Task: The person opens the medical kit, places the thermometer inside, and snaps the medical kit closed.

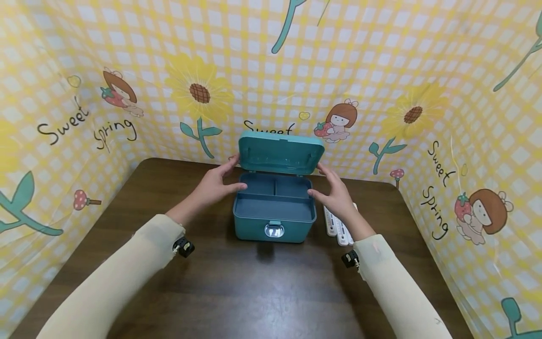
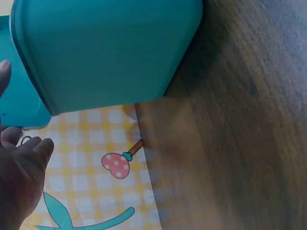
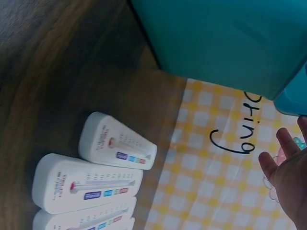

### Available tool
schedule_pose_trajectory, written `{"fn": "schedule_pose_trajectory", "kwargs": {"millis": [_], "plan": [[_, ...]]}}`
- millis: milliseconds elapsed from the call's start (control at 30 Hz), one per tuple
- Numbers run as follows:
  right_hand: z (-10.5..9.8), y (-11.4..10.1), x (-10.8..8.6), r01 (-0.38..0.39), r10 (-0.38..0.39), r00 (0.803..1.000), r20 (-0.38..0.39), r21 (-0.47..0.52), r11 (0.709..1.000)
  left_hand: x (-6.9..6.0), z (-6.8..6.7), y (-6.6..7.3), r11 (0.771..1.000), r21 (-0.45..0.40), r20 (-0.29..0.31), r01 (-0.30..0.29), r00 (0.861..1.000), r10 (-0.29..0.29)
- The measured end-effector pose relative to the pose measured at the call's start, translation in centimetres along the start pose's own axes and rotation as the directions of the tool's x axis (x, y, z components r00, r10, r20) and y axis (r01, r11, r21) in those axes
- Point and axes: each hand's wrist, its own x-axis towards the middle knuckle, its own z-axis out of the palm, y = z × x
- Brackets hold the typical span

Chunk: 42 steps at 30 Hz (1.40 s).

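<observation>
A teal storage box (image 1: 250,230) stands on the table with its hinged lid (image 1: 279,153) raised at the back. Inside sits a blue-grey divided tray (image 1: 273,208), with one long front section and two smaller ones behind. My left hand (image 1: 213,186) is at the box's left side, thumb by the tray rim and fingers beside the lid's left edge. On the other side, my right hand (image 1: 336,193) has its thumb by the tray's right rim and fingers near the lid's right edge. Both hands have extended fingers; whether they touch the box is hard to tell.
Several white thermometers (image 3: 88,184) lie on the table right of the box, partly beneath my right forearm in the head view. A silvery clasp (image 1: 274,230) is on the box's front. Yellow checked cloth (image 1: 262,84) hangs around the brown table (image 1: 220,292).
</observation>
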Motion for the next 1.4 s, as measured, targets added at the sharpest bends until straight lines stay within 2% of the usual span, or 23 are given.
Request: {"fn": "schedule_pose_trajectory", "kwargs": {"millis": [200,367,667,1033,1400], "plan": [[0.2,0.9,0.1,-0.073,0.071,0.995,0.069,0.022,0.997,0.6,-0.1,-1.2,0.999,0.033,0.077,0.013,0.997,-0.016],[0.2,1.2,0.4,-0.086,0.080,0.991,0.102,0.057,0.995,0.8,-0.3,-1.9,1.000,-0.004,0.145,0.006,0.989,-0.005],[0.0,1.4,0.6,-0.097,0.087,0.986,0.142,0.068,0.993,1.0,-0.5,-2.2,0.998,-0.045,0.179,0.049,0.983,-0.040],[-0.3,1.6,0.6,-0.089,0.074,0.980,0.184,0.071,0.994,1.0,-0.8,-1.6,0.993,0.020,0.219,0.115,0.969,-0.117],[-0.6,1.5,-0.5,-0.100,0.079,0.971,0.224,0.085,0.991,-0.1,-0.8,-0.8,0.990,0.022,0.254,0.140,0.957,-0.141]]}}
